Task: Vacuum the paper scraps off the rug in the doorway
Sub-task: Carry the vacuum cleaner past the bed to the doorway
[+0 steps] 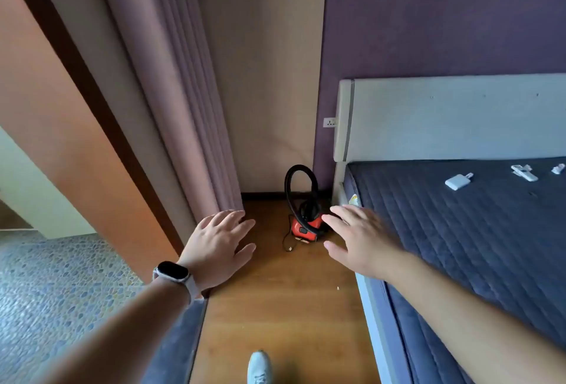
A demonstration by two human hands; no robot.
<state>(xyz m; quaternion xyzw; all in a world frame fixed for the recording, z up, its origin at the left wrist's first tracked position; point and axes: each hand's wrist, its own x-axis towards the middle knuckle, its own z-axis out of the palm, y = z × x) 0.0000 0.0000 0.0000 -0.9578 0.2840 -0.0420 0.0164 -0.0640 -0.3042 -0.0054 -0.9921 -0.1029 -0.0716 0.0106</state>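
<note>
Nearest, a white shoe (259,366) on glossy wooden floor (275,307). Ahead, left hand (217,245), smartwatch (173,273) at the wrist, and right hand (361,239), grip released on both, fingers spread, holding nothing. Beyond, in the corner beside the quilted navy bed (474,245): small red canister vacuum cleaner (306,225), looped black hose (301,168), cord trailing. Behind, pleated mauve curtain (171,92), purple wall (444,16).

Vacuum (304,218) between curtain (183,107), bed (490,230)

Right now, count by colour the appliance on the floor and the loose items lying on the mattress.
Red: 1, the vacuum
White: 3, all on the mattress: a small block, a flat piece, a small piece at the frame edge
Total: 4
</note>
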